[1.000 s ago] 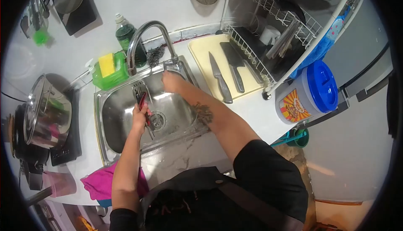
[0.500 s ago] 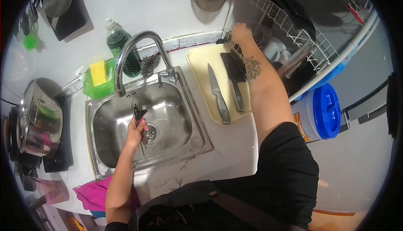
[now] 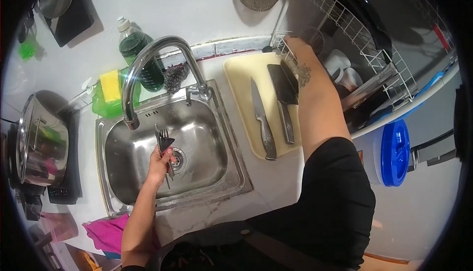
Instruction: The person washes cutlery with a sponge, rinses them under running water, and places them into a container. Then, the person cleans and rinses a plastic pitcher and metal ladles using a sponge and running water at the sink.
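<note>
My left hand (image 3: 158, 166) is closed around a bundle of cutlery (image 3: 163, 136), held over the sink (image 3: 118, 148). Fork tines and a dark piece stick out above the fingers, and thin handles below. At the near corner of the wire dish rack (image 3: 367, 54) is my right hand (image 3: 298, 47), its fingers bent down and mostly hidden from the camera. Under that forearm lies a cream tray (image 3: 241, 69) bearing a kitchen knife (image 3: 262, 120) and a dark cleaver (image 3: 283, 96), the cleaver partly beside the arm.
A curved faucet (image 3: 162, 44) arches over the sink. Behind it stand a green soap bottle (image 3: 135, 49), a yellow sponge (image 3: 111, 86) and a scouring pad (image 3: 175, 77). At left is a steel pot (image 3: 44, 143); a pink cloth (image 3: 106, 234) lies in front. A blue-lidded container (image 3: 395, 152) stands right.
The view has shifted slightly, so the tray and rack appear lower and further right. My right hand stays at the rack corner, its fingers less visible. The left still grips the cutlery.
</note>
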`<state>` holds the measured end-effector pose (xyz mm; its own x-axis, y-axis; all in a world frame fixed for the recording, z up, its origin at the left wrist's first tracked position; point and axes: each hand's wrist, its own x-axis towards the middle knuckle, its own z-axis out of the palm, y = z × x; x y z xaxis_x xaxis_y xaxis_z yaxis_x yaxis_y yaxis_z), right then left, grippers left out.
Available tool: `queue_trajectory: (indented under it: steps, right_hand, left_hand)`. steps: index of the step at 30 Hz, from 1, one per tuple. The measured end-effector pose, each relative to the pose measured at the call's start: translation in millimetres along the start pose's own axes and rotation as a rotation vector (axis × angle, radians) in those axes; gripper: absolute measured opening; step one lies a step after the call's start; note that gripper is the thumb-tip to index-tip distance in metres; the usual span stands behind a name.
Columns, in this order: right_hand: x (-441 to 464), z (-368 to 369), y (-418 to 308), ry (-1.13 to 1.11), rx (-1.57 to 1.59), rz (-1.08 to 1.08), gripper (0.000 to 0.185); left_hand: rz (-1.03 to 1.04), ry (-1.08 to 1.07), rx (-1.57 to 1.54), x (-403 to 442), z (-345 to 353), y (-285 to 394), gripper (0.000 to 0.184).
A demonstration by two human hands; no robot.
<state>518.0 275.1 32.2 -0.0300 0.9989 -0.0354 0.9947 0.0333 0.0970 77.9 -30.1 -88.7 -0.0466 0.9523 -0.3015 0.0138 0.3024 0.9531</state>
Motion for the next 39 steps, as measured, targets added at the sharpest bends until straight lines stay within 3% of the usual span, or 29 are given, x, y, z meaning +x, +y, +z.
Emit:
queue_trajectory:
  steps: [8, 12, 15, 18, 21, 22, 28, 30, 34, 36, 39]
  right_hand:
    - [1, 6, 3, 0.003, -0.288, -0.173, 0.024]
    - [3, 17, 8, 0.054, -0.364, -0.118, 0.023]
    - [19, 32, 21, 0.128, -0.421, -0.247, 0.023]
    - [4, 15, 16, 0.047, -0.217, -0.165, 0.022]
    - [-18, 8, 18, 0.402, -0.166, -0.094, 0.023]
    - [-24, 6, 19, 0.398, -0.172, -0.095, 0.023]
    - [-34, -7, 28, 0.694, -0.273, 0.284, 0.035]
    - [-27, -4, 35, 0.785, -0.063, 0.532, 0.037]
    - [-11, -3, 57, 0.602, 0.094, 0.535, 0.037]
    - [-3, -6, 62, 0.28, 0.064, 0.486, 0.037]
    - [-5, -5, 52, 0.455, 0.17, 0.551, 0.036]
  left_hand:
    - [-0.052, 0.009, -0.058, -2, 7, 5, 0.014]
    - [-0.012, 0.015, -0.032, 0, 7, -1, 0.013]
    - [-0.008, 0.004, -0.032, -1, 4, -3, 0.013]
    - [-0.05, 0.011, -0.025, -3, 5, 1, 0.015]
    - [-0.022, 0.022, -0.103, -5, 8, 3, 0.014]
    - [-0.032, 0.027, -0.081, -5, 8, 4, 0.014]
    - [-0.037, 0.027, -0.06, -2, 5, -7, 0.015]
    - [-0.049, 0.034, -0.063, -2, 9, -6, 0.014]
    - [-0.025, 0.043, -0.079, -1, 10, -7, 0.014]
    - [-0.035, 0.029, -0.068, 0, 10, -9, 0.014]
    - [0.005, 0.011, -0.065, 0, 8, -12, 0.014]
